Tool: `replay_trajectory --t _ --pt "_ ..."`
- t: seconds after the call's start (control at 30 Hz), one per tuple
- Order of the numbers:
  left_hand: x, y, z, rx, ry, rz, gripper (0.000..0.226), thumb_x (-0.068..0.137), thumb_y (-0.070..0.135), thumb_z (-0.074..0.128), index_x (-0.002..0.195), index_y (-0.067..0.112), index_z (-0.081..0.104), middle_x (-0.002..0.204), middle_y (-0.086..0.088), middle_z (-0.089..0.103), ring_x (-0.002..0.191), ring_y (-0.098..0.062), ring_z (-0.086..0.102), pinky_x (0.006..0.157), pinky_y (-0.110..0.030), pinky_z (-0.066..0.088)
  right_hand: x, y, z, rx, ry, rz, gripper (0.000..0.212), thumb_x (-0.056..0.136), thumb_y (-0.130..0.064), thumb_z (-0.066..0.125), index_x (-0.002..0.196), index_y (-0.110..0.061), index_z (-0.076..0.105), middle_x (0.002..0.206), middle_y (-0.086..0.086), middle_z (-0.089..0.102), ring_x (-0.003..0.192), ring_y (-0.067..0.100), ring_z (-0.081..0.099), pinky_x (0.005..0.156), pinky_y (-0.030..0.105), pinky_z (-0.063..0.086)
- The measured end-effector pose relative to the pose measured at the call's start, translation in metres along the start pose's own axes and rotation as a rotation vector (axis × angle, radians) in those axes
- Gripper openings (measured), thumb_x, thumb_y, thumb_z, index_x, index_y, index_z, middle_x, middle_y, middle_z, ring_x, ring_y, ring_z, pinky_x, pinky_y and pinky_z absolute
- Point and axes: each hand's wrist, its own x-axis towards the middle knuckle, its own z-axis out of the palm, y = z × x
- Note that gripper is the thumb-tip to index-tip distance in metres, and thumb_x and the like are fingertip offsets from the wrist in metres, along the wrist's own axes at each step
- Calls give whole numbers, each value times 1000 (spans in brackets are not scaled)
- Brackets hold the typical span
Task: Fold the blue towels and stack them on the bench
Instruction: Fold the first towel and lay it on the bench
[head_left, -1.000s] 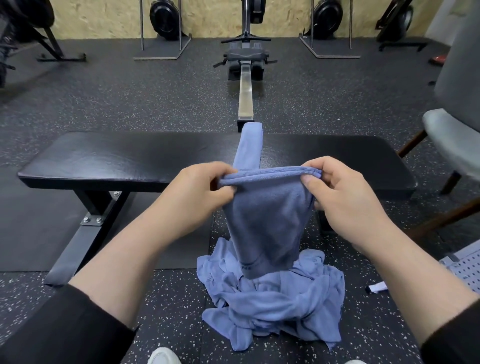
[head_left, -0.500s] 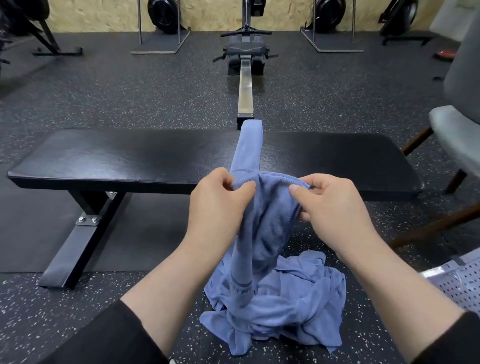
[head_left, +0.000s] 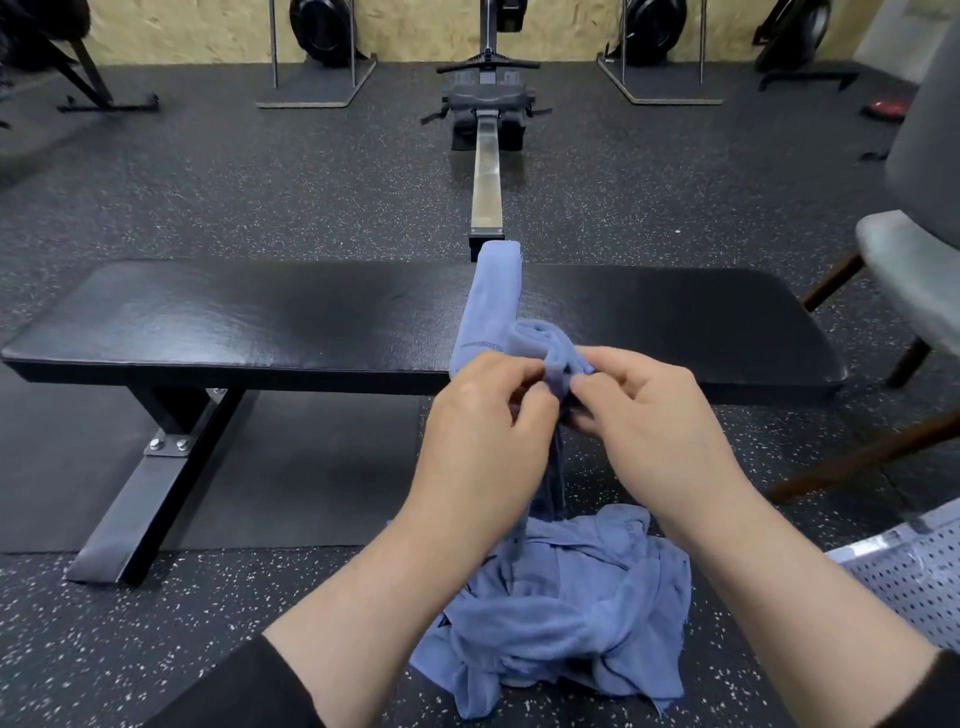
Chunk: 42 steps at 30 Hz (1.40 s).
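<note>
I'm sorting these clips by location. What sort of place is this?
Most likely a gym: a rowing machine stands on speckled rubber flooring, and a flat black padded bench sits in front, of the kind used for weight training.

One black bench (head_left: 260, 322) stood in view, with one folded blue towel (head_left: 491, 291) lying across it and one bunched towel (head_left: 550, 353) gripped by two hands, the left hand (head_left: 485, 421) and the right hand (head_left: 649, 415). One heap of blue towels (head_left: 561, 608) lay on the floor; its number could not be told. One grey chair (head_left: 914, 270) stood to the right.
</note>
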Motion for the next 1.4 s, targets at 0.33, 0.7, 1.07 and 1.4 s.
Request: replay_trajectory --t 0.33,0.7,1.07,1.4 --pt "14 -7 -17 -85 -73 -178 48 85 26 74 126 35 52 102 13 60 81 -1 54 80 -25 46 10 9 -10 -54 35 -26 22 98 -9 58 107 -26 68 96 -7 78 83 12 68 81 37 53" --pt "26 -2 -28 -326 -75 -166 12 88 20 74 86 9 69 71 4 64 67 -4 52 64 -21 42 6 6 0 173 -95 79 22 96 -21 68 117 -21 67 98 -7 78 90 4 71 88 31 53" --pt "34 4 -31 -648 -163 -273 16 95 18 68 106 9 75 107 -15 76 93 -19 70 90 -40 55 -4 1 12 55 -110 38 15 101 -27 61 104 -15 69 101 5 75 89 9 66 86 40 55" --pt "73 29 -35 -785 -114 -401 9 96 24 66 99 20 73 94 -4 77 84 -18 73 73 -31 57 -26 8 2 93 -290 199 14 90 -26 76 103 -21 76 99 -11 79 94 8 75 83 26 59"
